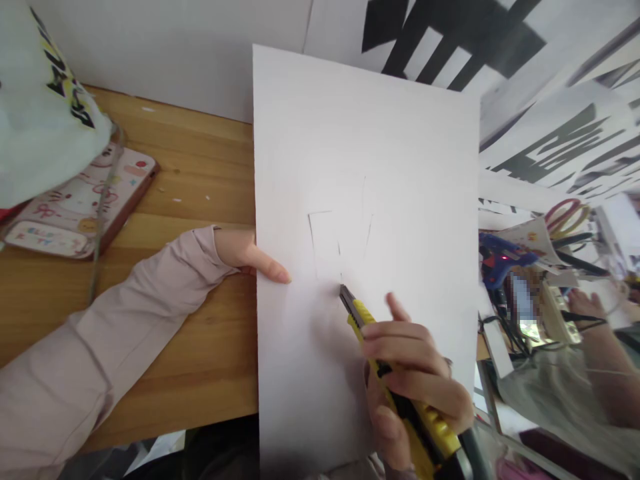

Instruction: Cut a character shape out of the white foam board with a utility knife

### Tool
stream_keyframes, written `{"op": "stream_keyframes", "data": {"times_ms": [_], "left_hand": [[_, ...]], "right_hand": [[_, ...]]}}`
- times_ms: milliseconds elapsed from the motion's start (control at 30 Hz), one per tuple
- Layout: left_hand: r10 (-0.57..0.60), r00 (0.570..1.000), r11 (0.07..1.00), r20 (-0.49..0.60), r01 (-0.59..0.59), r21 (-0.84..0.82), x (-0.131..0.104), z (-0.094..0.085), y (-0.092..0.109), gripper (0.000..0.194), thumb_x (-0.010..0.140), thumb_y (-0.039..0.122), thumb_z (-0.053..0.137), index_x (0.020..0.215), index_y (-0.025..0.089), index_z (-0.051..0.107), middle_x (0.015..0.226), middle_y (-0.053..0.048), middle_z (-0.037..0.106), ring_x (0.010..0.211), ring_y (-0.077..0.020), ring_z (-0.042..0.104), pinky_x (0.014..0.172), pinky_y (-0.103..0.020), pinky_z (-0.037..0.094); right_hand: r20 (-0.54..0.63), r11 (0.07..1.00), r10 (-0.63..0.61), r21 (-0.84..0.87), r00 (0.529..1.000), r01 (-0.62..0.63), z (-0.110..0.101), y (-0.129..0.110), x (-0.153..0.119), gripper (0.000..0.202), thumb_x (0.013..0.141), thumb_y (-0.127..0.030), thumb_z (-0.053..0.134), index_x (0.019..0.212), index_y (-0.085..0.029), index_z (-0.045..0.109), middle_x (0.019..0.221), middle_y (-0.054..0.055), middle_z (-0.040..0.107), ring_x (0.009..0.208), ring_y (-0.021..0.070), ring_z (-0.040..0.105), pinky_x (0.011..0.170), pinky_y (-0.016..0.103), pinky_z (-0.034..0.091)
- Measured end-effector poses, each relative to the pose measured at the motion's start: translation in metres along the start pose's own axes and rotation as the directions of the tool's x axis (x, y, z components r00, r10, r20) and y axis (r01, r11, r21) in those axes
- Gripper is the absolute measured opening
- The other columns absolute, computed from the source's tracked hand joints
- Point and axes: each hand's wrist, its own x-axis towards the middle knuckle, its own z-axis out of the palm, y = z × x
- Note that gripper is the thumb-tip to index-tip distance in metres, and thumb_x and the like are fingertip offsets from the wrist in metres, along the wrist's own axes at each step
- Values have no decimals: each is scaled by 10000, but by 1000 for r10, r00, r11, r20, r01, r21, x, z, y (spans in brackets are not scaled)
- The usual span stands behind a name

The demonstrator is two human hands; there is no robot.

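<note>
A large white board (400,147) is propped up in front of me, with several thin dark lines on its middle. My left hand (255,257) grips the board's left edge, its thumb lying on the front face and the other fingers hidden behind. In my right hand (415,373) is a yellow and black utility knife (370,333), held with the fingers wrapped round its body. The knife's tip is at the board's surface, just below one of the short lines; whether the blade pierces the board I cannot tell.
A phone in a pink cartoon case (85,207) lies on the wooden table (200,180) under a pale plastic bag (45,113). At the right are a blue glue gun (503,257), scissors (567,217) and another person's hand (585,303). Papers with black shapes (450,33) stand behind.
</note>
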Motion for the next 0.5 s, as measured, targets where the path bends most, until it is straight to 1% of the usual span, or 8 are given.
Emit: {"op": "stream_keyframes", "data": {"times_ms": [33,67,133,167,233,267,400,500], "left_hand": [[-15,1000,1000,10,15,-1,1,-1,0,538,703,375,842,1186,183,705,1117,-94,754,1036,-269,711,875,-358,589],[-17,1000,1000,7,17,4,1,-2,-1,525,704,371,840,1176,184,709,1102,-91,758,1035,-269,710,887,-362,585],[-13,1000,1000,-1,13,20,2,-3,-1,484,699,366,841,1130,178,728,1050,-86,768,1002,-265,714,890,-355,578],[-11,1000,999,-2,11,30,2,-3,0,470,694,363,844,1111,174,735,1036,-86,770,988,-264,714,884,-350,575],[-4,1000,999,5,3,44,2,-2,1,465,690,357,844,1104,173,739,1058,-89,766,999,-265,708,873,-337,571],[0,1000,999,14,-1,46,2,-1,2,469,693,357,840,1115,178,738,1085,-90,760,1020,-267,703,871,-332,569],[-4,998,999,58,1,40,2,1,4,486,715,358,818,1164,197,725,1148,-91,746,1072,-270,693,872,-322,562],[4,998,999,58,-6,37,3,2,4,502,698,334,826,1172,200,725,1167,-90,741,1094,-273,686,884,-320,558]], "right_hand": [[-5,996,36,76,999,-35,3,-2,2,196,928,-367,532,791,-256,445,652,-49,568,603,160,593,765,539,608],[-45,987,85,144,995,-78,8,-4,3,251,945,-362,497,747,-251,392,565,-76,477,504,133,504,670,472,596],[-190,962,185,234,964,-139,20,-10,4,286,952,-298,444,705,-237,312,513,-89,345,442,105,358,541,358,501],[-252,955,225,247,941,-162,26,-12,4,271,938,-244,426,698,-231,302,513,-83,329,449,103,337,533,340,465],[-318,951,270,233,909,-201,35,-17,2,244,905,-170,403,686,-223,309,524,-70,341,470,104,339,554,347,441],[-331,955,273,205,903,-213,38,-19,1,238,897,-161,391,682,-223,309,529,-66,339,472,106,339,560,355,438],[-338,968,248,60,908,-242,39,-23,-7,245,911,-208,331,685,-240,241,532,-66,262,439,124,283,533,376,418],[-284,962,258,-13,923,-273,37,-26,-15,230,909,-205,304,684,-249,278,524,-54,262,439,151,319,552,423,427]]}}
